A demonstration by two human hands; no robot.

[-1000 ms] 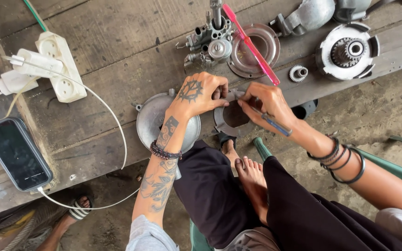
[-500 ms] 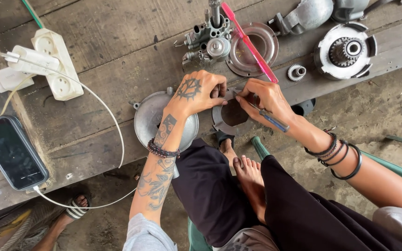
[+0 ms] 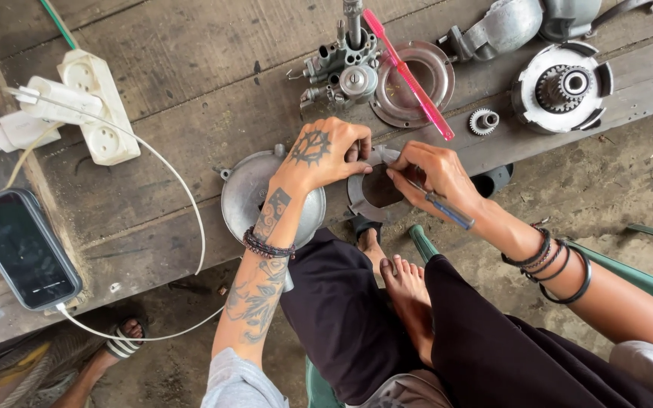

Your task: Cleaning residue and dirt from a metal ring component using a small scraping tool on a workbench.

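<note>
At the near edge of the worn wooden table (image 3: pixel 190 68), the left hand (image 3: pixel 323 155) clamps its fingers on a flat grey metal ring plate (image 3: pixel 357 198). The right hand (image 3: pixel 436 172) pinches a blue-handled scraper (image 3: pixel 447 211) against it.

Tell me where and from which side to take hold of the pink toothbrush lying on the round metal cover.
Grip the pink toothbrush at mid-handle, coming from above. It lies flat and slanted across the round metal cover, so that stretch seems to bridge the recess, leaving finger room. Its upper end sits close to the carburettor body.
</note>
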